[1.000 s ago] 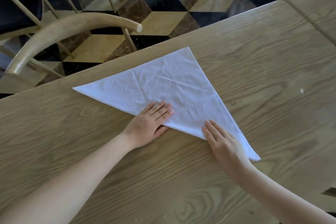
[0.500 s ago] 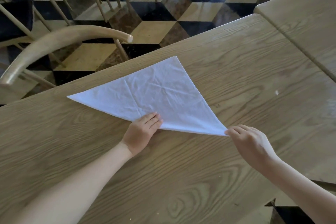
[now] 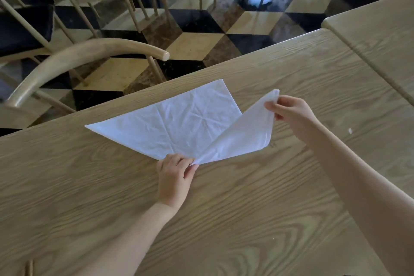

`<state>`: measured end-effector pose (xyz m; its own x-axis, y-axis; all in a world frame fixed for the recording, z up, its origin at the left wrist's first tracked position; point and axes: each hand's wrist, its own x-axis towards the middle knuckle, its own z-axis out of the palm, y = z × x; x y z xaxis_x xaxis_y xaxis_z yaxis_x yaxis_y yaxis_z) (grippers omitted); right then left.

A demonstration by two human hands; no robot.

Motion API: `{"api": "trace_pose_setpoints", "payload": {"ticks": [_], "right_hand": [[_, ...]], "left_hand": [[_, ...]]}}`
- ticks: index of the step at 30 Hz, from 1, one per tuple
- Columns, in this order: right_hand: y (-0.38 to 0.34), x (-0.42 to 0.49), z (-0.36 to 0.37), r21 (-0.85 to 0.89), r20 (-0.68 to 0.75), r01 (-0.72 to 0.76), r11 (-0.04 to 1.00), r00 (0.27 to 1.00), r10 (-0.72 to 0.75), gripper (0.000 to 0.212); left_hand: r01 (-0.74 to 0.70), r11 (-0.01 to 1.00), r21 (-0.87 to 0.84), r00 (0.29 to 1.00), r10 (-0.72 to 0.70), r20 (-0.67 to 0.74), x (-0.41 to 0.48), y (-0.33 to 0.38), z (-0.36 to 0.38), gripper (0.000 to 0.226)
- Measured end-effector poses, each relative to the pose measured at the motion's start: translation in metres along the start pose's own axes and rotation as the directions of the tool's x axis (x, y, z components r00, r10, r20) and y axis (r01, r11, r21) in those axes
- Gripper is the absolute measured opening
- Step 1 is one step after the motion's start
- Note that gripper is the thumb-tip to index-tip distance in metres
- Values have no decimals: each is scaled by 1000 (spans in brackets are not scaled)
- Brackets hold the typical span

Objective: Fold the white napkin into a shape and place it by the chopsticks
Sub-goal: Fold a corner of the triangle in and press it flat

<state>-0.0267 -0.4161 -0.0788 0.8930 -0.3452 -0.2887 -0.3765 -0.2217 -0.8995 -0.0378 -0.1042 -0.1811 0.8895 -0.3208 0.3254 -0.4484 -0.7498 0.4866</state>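
Note:
The white napkin, folded into a triangle, lies on the wooden table near its far edge. My left hand presses down on the middle of the napkin's near fold edge with its fingertips. My right hand pinches the napkin's right corner and holds it lifted above the table, so the right flap stands up and bends back toward the centre. Two thin tan stick ends, perhaps the chopsticks, poke in at the bottom left edge.
A wooden chair with a curved backrest stands just beyond the table's far edge at the left. A second table adjoins at the right. More chairs stand on the chequered floor behind. A small white crumb lies right of my forearm.
My right hand has taken the napkin's right corner and lifted it up and inward from the table. My left hand has slid to the middle of the fold edge.

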Motion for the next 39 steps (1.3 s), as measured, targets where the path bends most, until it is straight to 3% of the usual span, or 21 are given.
{"api": "trace_pose_setpoints", "payload": {"ticks": [3,8,14,23,32,34,37,39], "right_hand": [[-8,35,22,3,-40,-3,1000,999,3,24],[-13,83,59,-136,-81,11,991,996,-22,13],[-5,114,91,-334,-118,-24,942,993,-16,26],[9,124,111,-457,-222,16,889,966,-132,12],[11,129,114,-580,-267,72,811,924,-273,24],[4,116,115,-625,-207,159,764,910,-359,39],[9,68,132,-647,118,477,595,834,-539,53],[28,30,145,-656,385,572,492,815,-434,64]], "left_hand": [[149,989,-21,989,-149,-2,2,8,-3,14],[275,961,31,961,-274,-34,-4,18,-1,16],[410,910,57,910,-404,-93,-8,21,1,17],[487,873,19,871,-484,-82,-8,17,6,23],[474,880,38,877,-467,-112,-8,18,4,22],[307,948,84,946,-295,-136,-6,24,0,10],[40,993,107,999,-41,6,7,35,9,37],[20,986,168,993,-40,115,14,35,25,43]]}}
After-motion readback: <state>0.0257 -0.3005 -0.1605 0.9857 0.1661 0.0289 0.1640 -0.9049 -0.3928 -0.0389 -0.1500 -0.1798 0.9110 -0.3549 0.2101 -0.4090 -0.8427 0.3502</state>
